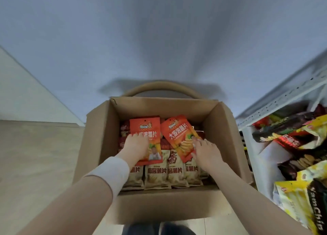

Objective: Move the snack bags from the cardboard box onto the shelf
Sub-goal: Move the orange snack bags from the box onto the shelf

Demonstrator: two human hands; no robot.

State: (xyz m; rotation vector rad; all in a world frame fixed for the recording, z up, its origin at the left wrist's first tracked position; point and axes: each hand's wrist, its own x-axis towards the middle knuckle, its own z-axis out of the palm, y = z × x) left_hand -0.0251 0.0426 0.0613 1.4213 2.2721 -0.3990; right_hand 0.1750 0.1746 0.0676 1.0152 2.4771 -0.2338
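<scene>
An open cardboard box stands in front of me, filled with snack bags. My left hand grips an orange chip bag and holds it upright above the box's contents. In my right hand is a second orange chip bag, tilted to the left, with the thumb on its front. Beneath them lies a row of beige chip bags, and dark red bags show at the box's far left. The white shelf stands to the right.
The shelf holds several mixed snack bags, and yellow bags lean at its near end. A curved tan chair back rises behind the box. Pale floor lies to the left.
</scene>
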